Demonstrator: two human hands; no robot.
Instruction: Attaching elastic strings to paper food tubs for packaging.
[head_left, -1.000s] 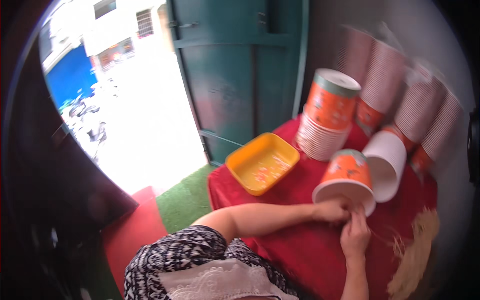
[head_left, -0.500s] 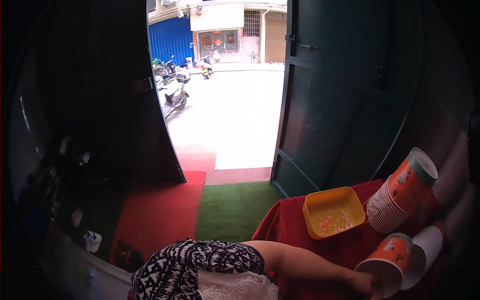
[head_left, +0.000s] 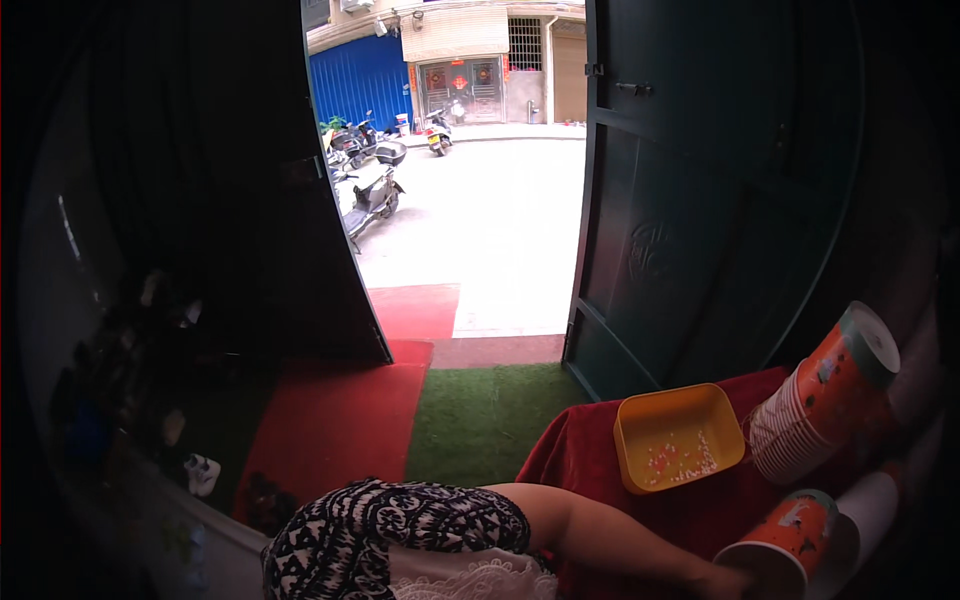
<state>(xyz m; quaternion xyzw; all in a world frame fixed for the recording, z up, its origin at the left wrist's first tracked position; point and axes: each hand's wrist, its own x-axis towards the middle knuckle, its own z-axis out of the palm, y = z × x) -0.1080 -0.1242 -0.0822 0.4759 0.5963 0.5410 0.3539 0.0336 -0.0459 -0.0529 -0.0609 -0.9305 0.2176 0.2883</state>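
My left arm, in a black-and-white patterned sleeve, reaches across the lower middle to the right. My left hand (head_left: 733,580) is at the open mouth of an orange paper tub (head_left: 797,524) with a dark green band, tilted with its opening toward me. Shadow and the tub's rim hide the fingers, so their grip cannot be made out. A white tub (head_left: 868,512) lies partly behind that one. Beyond them leans a tall stack of nested orange paper tubs (head_left: 817,400). Left of the stack sits a yellow rectangular bin (head_left: 632,475) with small white and pink bits inside. My right hand is out of view.
A dark red cloth (head_left: 570,440) covers the table at the right. A dark green metal door (head_left: 680,220) stands ajar behind it; a dark door panel is at the left. Red and green carpet (head_left: 480,420) leads to a bright street with parked scooters (head_left: 375,190).
The view has swung slightly, shifting the scene to the right in the picture. My left hand stays at the tub's mouth, with its fingers now less visible.
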